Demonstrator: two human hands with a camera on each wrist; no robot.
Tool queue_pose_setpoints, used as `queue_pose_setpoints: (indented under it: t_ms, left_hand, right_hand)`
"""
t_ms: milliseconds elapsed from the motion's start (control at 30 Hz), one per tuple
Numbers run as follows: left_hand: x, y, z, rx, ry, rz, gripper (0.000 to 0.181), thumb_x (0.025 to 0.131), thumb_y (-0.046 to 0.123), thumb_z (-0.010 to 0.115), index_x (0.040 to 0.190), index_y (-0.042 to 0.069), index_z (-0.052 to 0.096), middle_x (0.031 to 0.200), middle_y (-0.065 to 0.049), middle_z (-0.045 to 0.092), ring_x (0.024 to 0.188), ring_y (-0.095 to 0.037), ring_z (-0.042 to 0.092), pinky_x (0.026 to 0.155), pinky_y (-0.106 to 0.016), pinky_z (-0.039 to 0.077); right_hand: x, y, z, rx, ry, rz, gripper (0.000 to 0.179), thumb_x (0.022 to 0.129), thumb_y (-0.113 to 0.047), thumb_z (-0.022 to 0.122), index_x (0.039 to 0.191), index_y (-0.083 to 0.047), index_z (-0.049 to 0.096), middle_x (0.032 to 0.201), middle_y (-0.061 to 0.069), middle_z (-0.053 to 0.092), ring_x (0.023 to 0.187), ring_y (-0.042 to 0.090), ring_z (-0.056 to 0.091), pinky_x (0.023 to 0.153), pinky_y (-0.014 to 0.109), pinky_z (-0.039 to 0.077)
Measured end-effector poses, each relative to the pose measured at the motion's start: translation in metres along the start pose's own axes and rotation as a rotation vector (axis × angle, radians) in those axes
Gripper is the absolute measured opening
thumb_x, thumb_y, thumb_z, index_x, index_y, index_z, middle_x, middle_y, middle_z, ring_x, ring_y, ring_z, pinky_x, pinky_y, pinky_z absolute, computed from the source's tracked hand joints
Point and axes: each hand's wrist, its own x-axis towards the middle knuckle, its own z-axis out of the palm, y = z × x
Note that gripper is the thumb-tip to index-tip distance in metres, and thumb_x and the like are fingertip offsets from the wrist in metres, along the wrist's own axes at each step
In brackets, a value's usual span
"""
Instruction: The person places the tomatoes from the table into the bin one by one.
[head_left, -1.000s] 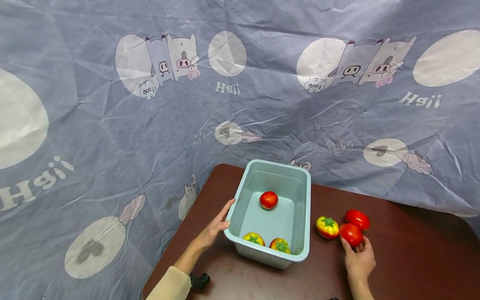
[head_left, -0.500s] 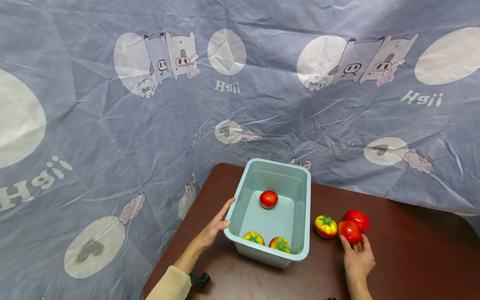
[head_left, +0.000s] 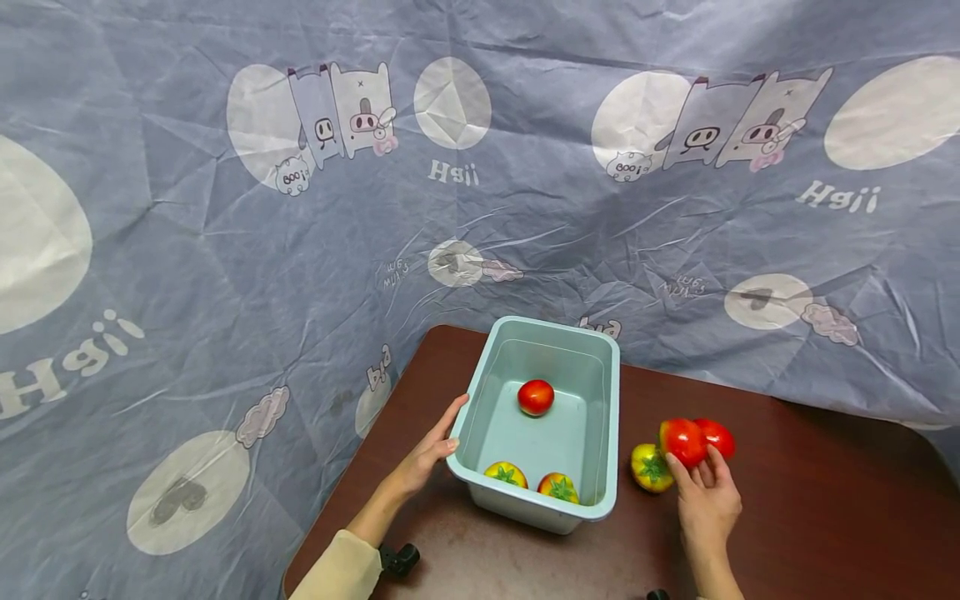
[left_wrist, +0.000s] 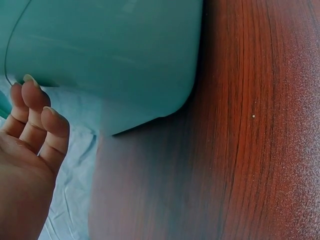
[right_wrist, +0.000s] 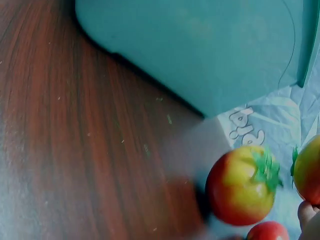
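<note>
A pale green plastic bin (head_left: pixel 542 518) stands on the table, with a red tomato (head_left: pixel 536 398) deeper inside and two yellow-red tomatoes, such as the tomato (head_left: pixel 558 487), at its near end. My left hand (head_left: pixel 420 462) holds the bin's left rim, its fingers against the outer wall in the left wrist view. To the right of the bin, my right hand (head_left: pixel 707 500) pinches a red-and-yellow tomato (head_left: pixel 682 442) between thumb and fingers, raised off the table. Beside it lie a yellow tomato with a green calyx (head_left: pixel 651 468) and a red tomato (head_left: pixel 718 437), partly hidden by the held one.
The brown wooden table (head_left: pixel 825 500) extends to the right of the tomatoes. A grey-blue printed cloth (head_left: pixel 525 208) hangs behind and to the left. A small black object (head_left: pixel 401 560) shows by the left sleeve (head_left: pixel 341 567).
My right hand has lifted the tomato and moved it up and slightly left. The yellow tomato beside it has turned and shifted a little nearer. My left hand has stayed on the rim.
</note>
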Motion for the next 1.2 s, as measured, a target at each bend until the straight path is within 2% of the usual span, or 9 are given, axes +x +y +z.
queue_pose_setpoints:
  t_ms: [33, 167, 300, 400, 533, 700, 767, 1000, 1200]
  left_hand:
    - [0.0, 0.0, 0.0, 0.006, -0.001, 0.001, 0.065, 0.09, 0.015, 0.031, 0.149, 0.014, 0.004, 0.147, -0.017, 0.015, 0.092, -0.048, 0.045, 0.055, -0.027, 0.044]
    - [0.0, 0.0, 0.0, 0.011, -0.001, 0.001, 0.065, 0.09, 0.016, 0.031, 0.149, 0.014, 0.004, 0.147, -0.018, 0.016, 0.09, -0.043, 0.046, 0.054, -0.029, 0.043]
    - [0.0, -0.001, 0.0, 0.0, 0.001, 0.005, 0.065, 0.09, 0.016, 0.031, 0.149, 0.014, 0.004, 0.146, -0.019, 0.016, 0.095, -0.044, 0.044, 0.061, -0.03, 0.045]
    - [0.0, -0.002, 0.0, 0.001, 0.001, 0.008, 0.065, 0.09, 0.016, 0.031, 0.149, 0.014, 0.004, 0.146, -0.018, 0.017, 0.092, -0.042, 0.046, 0.063, -0.03, 0.045]
    - [0.0, -0.003, -0.001, -0.003, 0.004, 0.014, 0.065, 0.09, 0.016, 0.031, 0.149, 0.014, 0.004, 0.148, -0.016, 0.014, 0.094, -0.045, 0.045, 0.065, -0.03, 0.045]
    - [0.001, -0.005, 0.0, -0.01, 0.01, 0.021, 0.065, 0.09, 0.016, 0.031, 0.149, 0.014, 0.005, 0.153, -0.011, 0.009, 0.117, -0.049, 0.033, 0.084, -0.031, 0.042]
    - [0.001, -0.004, 0.0, -0.002, 0.014, 0.021, 0.065, 0.09, 0.015, 0.031, 0.149, 0.014, 0.005, 0.154, -0.008, 0.007, 0.124, -0.043, 0.027, 0.09, -0.033, 0.038]
    - [0.0, -0.003, 0.001, 0.019, 0.025, 0.014, 0.064, 0.09, 0.015, 0.032, 0.149, 0.015, 0.007, 0.154, -0.006, 0.008, 0.129, -0.032, 0.023, 0.095, -0.034, 0.033]
    - [0.0, -0.004, 0.001, 0.028, 0.024, 0.019, 0.064, 0.09, 0.015, 0.031, 0.149, 0.014, 0.006, 0.155, -0.006, 0.007, 0.131, -0.034, 0.021, 0.096, -0.033, 0.032]
  right_hand:
    - [-0.002, -0.002, 0.001, -0.012, -0.006, -0.004, 0.074, 0.066, -0.025, 0.082, 0.133, -0.02, 0.051, 0.133, 0.022, 0.048, 0.113, 0.015, 0.056, 0.074, 0.006, 0.042]
    - [-0.007, -0.008, 0.003, -0.076, -0.022, -0.017, 0.073, 0.066, -0.027, 0.081, 0.132, -0.02, 0.051, 0.13, 0.022, 0.05, 0.111, 0.014, 0.057, 0.074, 0.007, 0.042]
    - [-0.009, -0.01, 0.005, -0.123, -0.043, -0.033, 0.074, 0.067, -0.032, 0.08, 0.134, -0.019, 0.049, 0.131, 0.021, 0.05, 0.116, 0.028, 0.052, 0.073, 0.01, 0.041]
    - [-0.01, -0.011, 0.005, -0.123, -0.054, -0.031, 0.075, 0.068, -0.033, 0.079, 0.135, -0.02, 0.048, 0.132, 0.021, 0.049, 0.117, 0.031, 0.05, 0.072, 0.01, 0.041]
    - [-0.011, -0.013, 0.006, -0.081, -0.047, -0.04, 0.073, 0.066, -0.029, 0.081, 0.132, -0.02, 0.051, 0.131, 0.021, 0.05, 0.115, 0.026, 0.052, 0.071, 0.008, 0.041]
    - [-0.016, -0.023, 0.008, -0.03, -0.05, -0.072, 0.07, 0.066, -0.023, 0.082, 0.13, -0.02, 0.054, 0.132, 0.019, 0.05, 0.113, 0.018, 0.056, 0.072, 0.009, 0.042]
    - [-0.02, -0.028, 0.009, -0.018, -0.057, -0.086, 0.069, 0.067, -0.021, 0.081, 0.13, -0.02, 0.054, 0.132, 0.017, 0.051, 0.111, 0.015, 0.057, 0.073, 0.01, 0.042]
    - [-0.036, -0.048, 0.014, 0.093, -0.075, -0.151, 0.064, 0.066, -0.009, 0.081, 0.126, -0.015, 0.058, 0.127, 0.01, 0.057, 0.093, -0.005, 0.06, 0.075, 0.011, 0.044]
    - [-0.052, -0.066, 0.019, 0.115, -0.123, -0.198, 0.063, 0.067, -0.006, 0.08, 0.125, -0.013, 0.058, 0.125, 0.009, 0.058, 0.092, -0.006, 0.06, 0.074, 0.011, 0.045]
